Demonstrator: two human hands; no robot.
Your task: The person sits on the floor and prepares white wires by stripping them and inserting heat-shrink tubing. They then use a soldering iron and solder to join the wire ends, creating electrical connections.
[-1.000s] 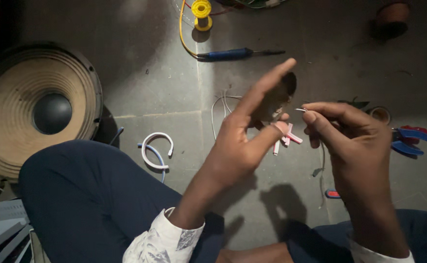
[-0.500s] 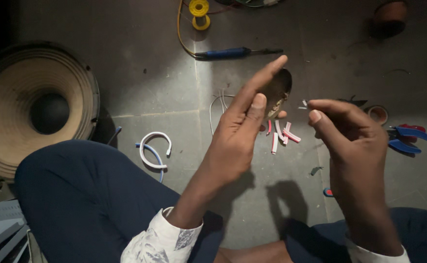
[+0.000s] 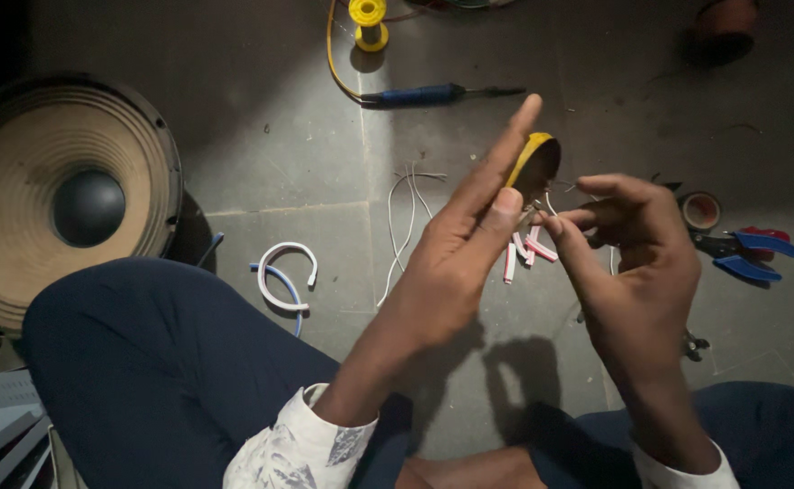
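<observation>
My left hand (image 3: 460, 263) is raised over the floor and holds a small round part with a yellow rim (image 3: 534, 163) between thumb and outstretched fingers. My right hand (image 3: 637, 263) is close beside it, thumb and forefinger pinched on a thin wire end at the part's lower edge. Short pink and white wire pieces (image 3: 524, 254) lie on the floor under the hands. Thin white wires (image 3: 403, 222) trail on the floor just left of my left hand.
A large loudspeaker cone (image 3: 62, 199) lies at the left. A blue-handled soldering iron (image 3: 433, 93) and a yellow solder spool (image 3: 369, 23) lie at the top. Blue-and-red pliers (image 3: 745, 254) and a tape roll (image 3: 700, 210) sit at the right. A curled white and blue cable (image 3: 281, 281) rests by my knee.
My left hand turned the round part so its yellow rim shows. My right hand moved in closer to it, pinching at its lower edge.
</observation>
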